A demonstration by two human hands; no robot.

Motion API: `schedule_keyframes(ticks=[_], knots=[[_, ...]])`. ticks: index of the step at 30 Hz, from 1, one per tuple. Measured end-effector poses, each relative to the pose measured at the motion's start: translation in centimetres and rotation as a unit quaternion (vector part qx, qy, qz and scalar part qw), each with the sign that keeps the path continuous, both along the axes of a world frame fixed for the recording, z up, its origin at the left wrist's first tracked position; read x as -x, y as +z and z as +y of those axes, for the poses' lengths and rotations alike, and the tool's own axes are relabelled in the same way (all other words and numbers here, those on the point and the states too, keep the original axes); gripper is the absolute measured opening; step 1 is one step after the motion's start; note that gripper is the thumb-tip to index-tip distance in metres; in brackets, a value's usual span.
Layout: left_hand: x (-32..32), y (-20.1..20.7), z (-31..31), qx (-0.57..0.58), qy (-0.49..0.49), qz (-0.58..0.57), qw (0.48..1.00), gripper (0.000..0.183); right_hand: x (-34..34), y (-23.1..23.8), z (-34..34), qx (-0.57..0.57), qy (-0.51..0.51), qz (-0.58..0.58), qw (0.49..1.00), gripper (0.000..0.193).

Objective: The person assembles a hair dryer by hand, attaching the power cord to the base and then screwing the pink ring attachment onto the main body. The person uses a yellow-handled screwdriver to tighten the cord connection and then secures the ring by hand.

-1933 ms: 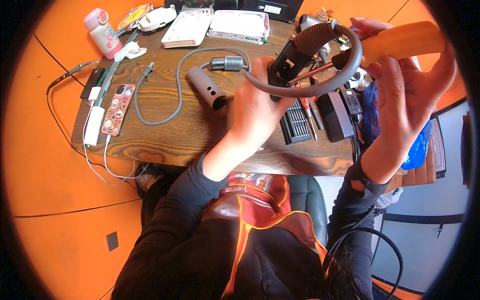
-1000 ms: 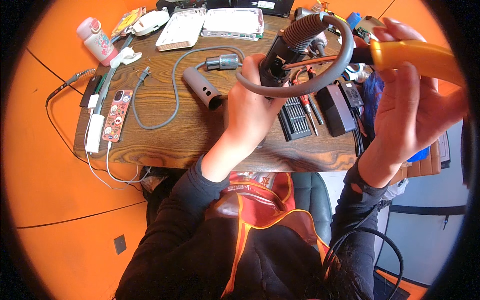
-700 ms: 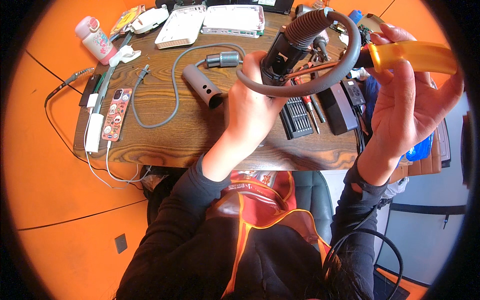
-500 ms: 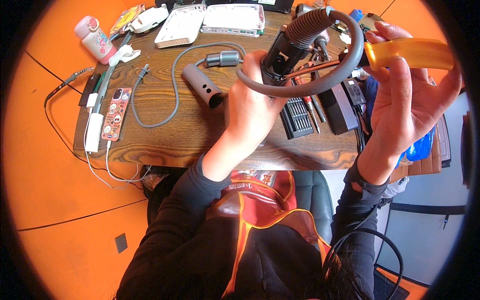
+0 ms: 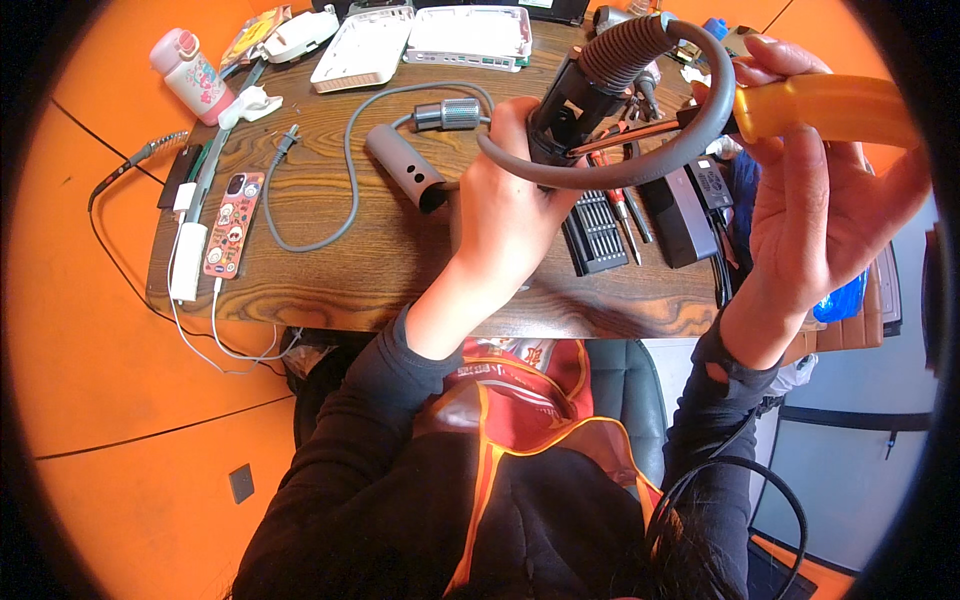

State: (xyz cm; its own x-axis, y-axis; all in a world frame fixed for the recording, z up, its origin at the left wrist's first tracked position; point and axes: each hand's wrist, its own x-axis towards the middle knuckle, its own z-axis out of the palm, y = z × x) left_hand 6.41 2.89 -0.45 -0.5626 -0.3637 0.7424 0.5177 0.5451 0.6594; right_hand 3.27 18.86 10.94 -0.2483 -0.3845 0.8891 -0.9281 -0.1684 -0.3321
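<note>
My left hand (image 5: pixel 510 205) is wrapped round a black cylindrical device body (image 5: pixel 568 110), raised over the desk and tilted. A ribbed cable sleeve (image 5: pixel 622 55) tops it, and its thick grey cord (image 5: pixel 700 125) loops round in front of the hand. My right hand (image 5: pixel 805 200) grips a screwdriver by its translucent orange handle (image 5: pixel 835 108), fingers and thumb pressed on both sides. The screwdriver's shaft (image 5: pixel 635 137) runs left behind the cord to the lower side of the body. Exactly what its tip touches is too small to tell.
On the wooden desk lie a grey tube with two holes (image 5: pixel 405 165), a plug (image 5: pixel 287 145), a bit set (image 5: pixel 597 235), a red screwdriver (image 5: pixel 622 210) and a grey box (image 5: pixel 677 220). A phone (image 5: pixel 233 225) and a bottle (image 5: pixel 190 80) are at left; white casings (image 5: pixel 468 38) stand behind.
My right hand and the orange-handled screwdriver have shifted slightly right, with the handle a little turned. My left hand and the black body have barely moved.
</note>
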Motion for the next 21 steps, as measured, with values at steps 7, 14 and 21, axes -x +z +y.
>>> schedule_keyframes(ticks=[7, 14, 21], knots=[[0.2, -0.1, -0.3, 0.024, -0.021, -0.015, 0.999, 0.046, 0.9, 2.1, -1.1, -0.071, 0.041, 0.113, 0.99, 0.061], [0.1, 0.0, -0.2, -0.027, -0.01, -0.001, 1.0, 0.033, -1.1, 0.5, -2.3, 0.05, -0.175, 0.018, 0.983, 0.073], [0.0, 0.0, -0.7, -0.006, -0.019, -0.005, 1.0, 0.039, -2.8, 1.0, -2.8, 0.03, -0.082, -0.018, 0.996, 0.06]])
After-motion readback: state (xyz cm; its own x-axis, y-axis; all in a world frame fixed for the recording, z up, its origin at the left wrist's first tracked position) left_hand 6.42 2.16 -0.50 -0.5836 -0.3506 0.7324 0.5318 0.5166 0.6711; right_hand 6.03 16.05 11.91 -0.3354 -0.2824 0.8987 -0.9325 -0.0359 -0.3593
